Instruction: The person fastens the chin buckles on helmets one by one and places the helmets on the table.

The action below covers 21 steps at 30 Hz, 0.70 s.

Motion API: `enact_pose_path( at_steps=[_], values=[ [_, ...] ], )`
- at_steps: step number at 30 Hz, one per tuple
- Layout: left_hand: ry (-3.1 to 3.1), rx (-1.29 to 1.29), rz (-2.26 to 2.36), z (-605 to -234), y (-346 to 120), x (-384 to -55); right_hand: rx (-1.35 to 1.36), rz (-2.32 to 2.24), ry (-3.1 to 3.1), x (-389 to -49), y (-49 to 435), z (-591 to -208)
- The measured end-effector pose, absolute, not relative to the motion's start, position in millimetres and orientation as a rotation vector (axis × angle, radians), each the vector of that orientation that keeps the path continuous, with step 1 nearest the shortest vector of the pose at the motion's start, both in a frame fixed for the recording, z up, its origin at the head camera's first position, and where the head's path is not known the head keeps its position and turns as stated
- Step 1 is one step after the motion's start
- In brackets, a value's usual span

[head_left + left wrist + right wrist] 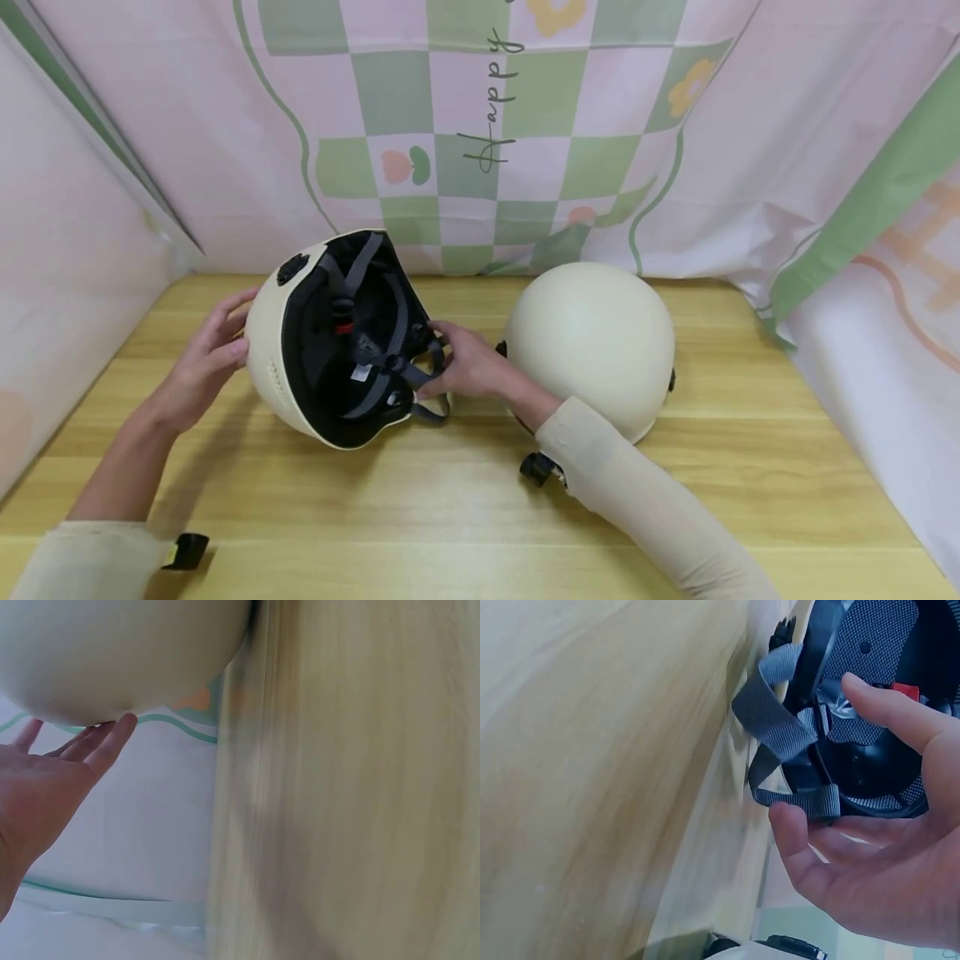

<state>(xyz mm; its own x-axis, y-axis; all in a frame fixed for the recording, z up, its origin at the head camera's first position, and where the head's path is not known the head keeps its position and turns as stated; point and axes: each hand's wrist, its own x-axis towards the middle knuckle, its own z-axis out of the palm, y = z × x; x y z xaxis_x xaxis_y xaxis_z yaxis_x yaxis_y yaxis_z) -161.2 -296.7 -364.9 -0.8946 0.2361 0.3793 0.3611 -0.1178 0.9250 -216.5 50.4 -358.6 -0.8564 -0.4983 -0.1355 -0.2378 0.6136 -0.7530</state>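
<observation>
A cream helmet [264, 354] is tipped on its side on the left of the table, its black lining [311, 367] facing me. My left hand [198, 362] touches the rounded outside of the shell with extended fingertips, as the left wrist view also shows. At the opposite rim, my right hand [476, 362] holds the edge, its thumb on the inner side and its fingers behind. Grey chin straps [776, 712] loop beside those fingers, and a red buckle piece [905, 691] shows inside the helmet.
A second cream helmet [592, 342] sits dome up on the wooden table [390, 517], just behind my right forearm. A patterned curtain [465, 100] hangs along the table's back edge, with more fabric at both sides.
</observation>
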Motion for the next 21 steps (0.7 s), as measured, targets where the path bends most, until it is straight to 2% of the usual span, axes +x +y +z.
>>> enact_pose_path(
  at_steps=[14,21],
  values=[
    [-2.076,-0.728,-2.247,-360,-292,-161,-0.554,-1.127,2.222,-215,41,-360],
    [-2.088,-0.742,-2.199,-357,-290,-158,-0.575,-1.105,2.385,-215,43,-338]
  ],
)
